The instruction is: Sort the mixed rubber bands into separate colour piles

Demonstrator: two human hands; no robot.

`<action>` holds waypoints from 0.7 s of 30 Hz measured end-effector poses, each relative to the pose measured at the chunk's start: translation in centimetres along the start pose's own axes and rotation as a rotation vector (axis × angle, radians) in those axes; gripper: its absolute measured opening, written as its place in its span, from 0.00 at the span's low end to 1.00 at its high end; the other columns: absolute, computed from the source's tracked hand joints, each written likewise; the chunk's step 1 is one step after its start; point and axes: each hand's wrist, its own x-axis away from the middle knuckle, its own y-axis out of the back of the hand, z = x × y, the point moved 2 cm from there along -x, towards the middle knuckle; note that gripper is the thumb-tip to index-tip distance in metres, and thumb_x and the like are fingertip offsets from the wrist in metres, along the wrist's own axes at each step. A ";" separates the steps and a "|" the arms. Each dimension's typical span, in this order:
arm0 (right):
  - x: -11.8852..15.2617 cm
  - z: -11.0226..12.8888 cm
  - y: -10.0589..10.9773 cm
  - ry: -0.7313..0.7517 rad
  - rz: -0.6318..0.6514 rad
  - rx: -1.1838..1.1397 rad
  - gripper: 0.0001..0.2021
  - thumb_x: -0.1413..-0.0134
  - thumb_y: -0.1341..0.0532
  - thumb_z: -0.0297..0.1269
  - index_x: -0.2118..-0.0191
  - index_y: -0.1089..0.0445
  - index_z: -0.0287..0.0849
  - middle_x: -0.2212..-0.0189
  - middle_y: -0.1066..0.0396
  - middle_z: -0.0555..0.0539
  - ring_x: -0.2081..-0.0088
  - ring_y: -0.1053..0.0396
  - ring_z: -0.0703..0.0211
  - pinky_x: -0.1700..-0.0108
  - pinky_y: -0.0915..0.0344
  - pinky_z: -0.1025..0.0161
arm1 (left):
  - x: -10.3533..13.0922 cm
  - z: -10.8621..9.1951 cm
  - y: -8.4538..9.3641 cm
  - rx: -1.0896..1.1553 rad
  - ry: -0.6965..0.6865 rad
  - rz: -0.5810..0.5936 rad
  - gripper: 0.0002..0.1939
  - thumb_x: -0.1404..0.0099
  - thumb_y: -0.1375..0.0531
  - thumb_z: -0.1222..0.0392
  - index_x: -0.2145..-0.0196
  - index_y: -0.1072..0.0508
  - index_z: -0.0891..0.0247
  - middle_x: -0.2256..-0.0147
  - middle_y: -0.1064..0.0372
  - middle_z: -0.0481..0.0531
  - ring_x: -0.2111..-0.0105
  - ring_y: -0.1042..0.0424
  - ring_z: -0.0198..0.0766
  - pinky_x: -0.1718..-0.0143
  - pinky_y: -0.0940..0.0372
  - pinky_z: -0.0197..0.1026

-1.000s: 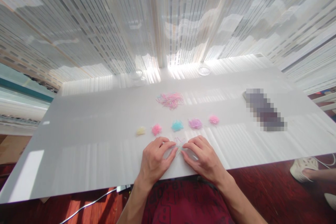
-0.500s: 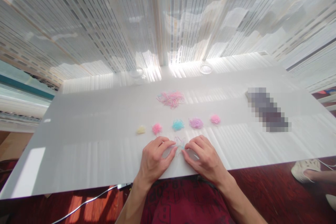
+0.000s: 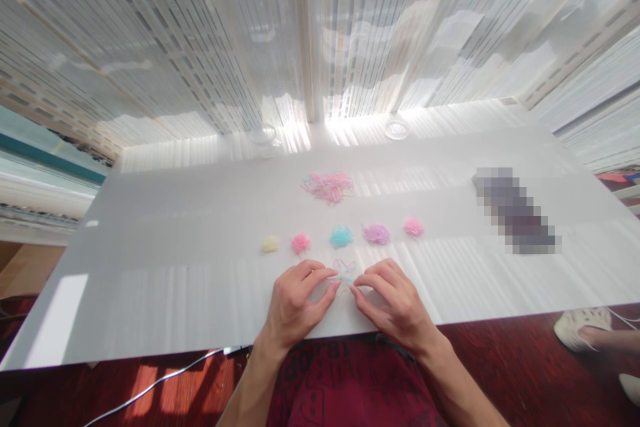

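A few thin pale purple and blue strands (image 3: pixel 344 267) lie on the white table between my hands. My left hand (image 3: pixel 300 297) is curled at their left side, fingertips close together; whatever it pinches is too small to make out. On the right, my right hand (image 3: pixel 390 300) has thumb and forefinger nearly meeting beside the strands, its hold also unclear. Beyond the hands runs a row of small piles: yellow (image 3: pixel 271 244), deep pink (image 3: pixel 301 243), turquoise (image 3: pixel 341 236), purple (image 3: pixel 377 234) and light pink (image 3: pixel 413 227). Farther back lies a larger mixed pile (image 3: pixel 329 187), mostly pink.
Two clear round dishes (image 3: pixel 263 134) (image 3: pixel 397 129) stand at the back of the white table (image 3: pixel 165 227), before striped curtains. A blurred dark object (image 3: pixel 517 213) lies at the right. A person's shoe (image 3: pixel 583 329) shows on the floor at the lower right.
My right hand has shifted slightly to the right, and the gap between the hands is a little wider. More of the strands between them shows.
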 end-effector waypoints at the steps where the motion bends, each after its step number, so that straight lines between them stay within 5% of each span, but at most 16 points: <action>1: 0.0 0.0 0.1 0.006 -0.007 -0.008 0.05 0.35 0.37 0.25 0.60 0.29 0.42 0.69 0.30 0.47 0.65 0.34 0.55 0.63 0.33 0.58 | 0.0 0.0 0.0 0.011 -0.009 0.002 0.05 0.29 0.36 0.63 0.56 0.22 0.62 0.65 0.24 0.52 0.67 0.24 0.37 0.69 0.30 0.36; 21: -0.1 0.2 0.3 0.043 -0.040 -0.074 0.05 0.36 0.34 0.28 0.55 0.26 0.41 0.67 0.27 0.45 0.66 0.31 0.55 0.64 0.29 0.59 | 0.4 0.0 0.0 0.073 -0.080 0.007 0.06 0.28 0.36 0.63 0.55 0.19 0.61 0.64 0.23 0.52 0.68 0.24 0.35 0.67 0.27 0.36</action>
